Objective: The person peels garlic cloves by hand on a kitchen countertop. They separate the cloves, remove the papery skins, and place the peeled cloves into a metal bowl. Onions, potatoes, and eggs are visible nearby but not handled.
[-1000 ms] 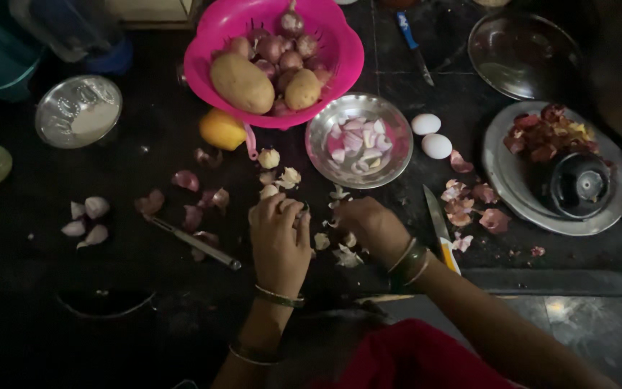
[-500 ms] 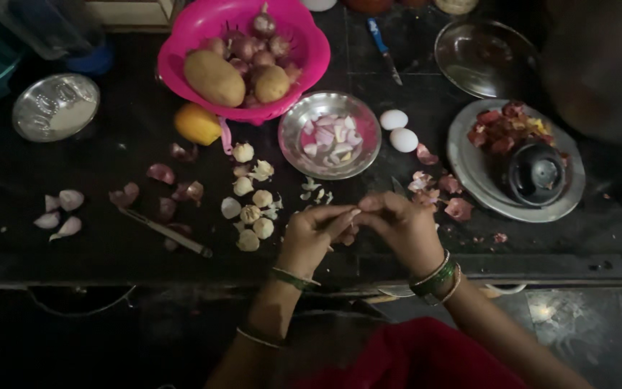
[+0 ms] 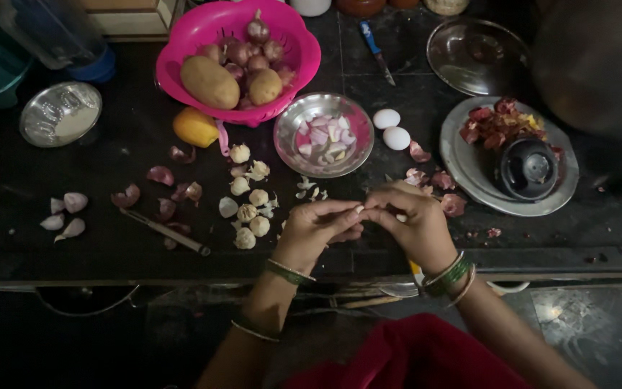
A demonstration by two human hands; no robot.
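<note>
Two hands meet just below the centre of the frame: your left hand and right hand come together fingertip to fingertip, pinching a small pale garlic clove between them, most of it hidden by your fingers. Both wrists are bent inward above the front edge of the dark stone counter, and each wears thin green and metal bangles.

Left of your hands lies a loose cluster of papery whole garlic cloves, and further left a slim metal-bladed knife among purple onion skins. Just above your hands sits a shallow round steel bowl holding peeled cloves, with two smooth white eggs beside it. In the upper middle stands a pink plastic colander of potatoes and small onions. At right, a round steel plate carries reddish peelings and a black lid.
</note>
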